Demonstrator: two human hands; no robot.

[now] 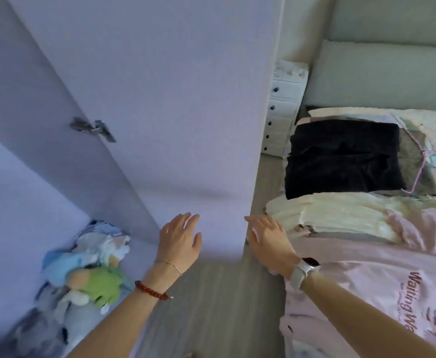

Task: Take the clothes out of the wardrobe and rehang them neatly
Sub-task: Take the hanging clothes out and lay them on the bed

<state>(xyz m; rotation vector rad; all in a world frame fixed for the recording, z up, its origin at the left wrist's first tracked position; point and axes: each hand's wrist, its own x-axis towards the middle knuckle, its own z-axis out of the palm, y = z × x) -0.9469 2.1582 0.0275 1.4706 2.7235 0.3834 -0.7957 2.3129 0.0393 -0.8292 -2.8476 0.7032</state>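
We have our left hand (179,239) flat against the inner face of the open wardrobe door (160,99), fingers straight and slightly spread, holding nothing. Our right hand (268,237) is at the door's right edge, fingers curled round that edge. A metal hinge (92,128) sits on the door's left side. Low on the left, inside the wardrobe (18,189), lies a loose heap of clothes (82,270) in blue, white and green. To the right, on the bed (418,120), lie a folded black garment (340,158), a cream one (327,215) nearer us, and a pink shirt with lettering (379,288) nearest. A white drawer unit (282,109) stands beyond the door, beside the bed.
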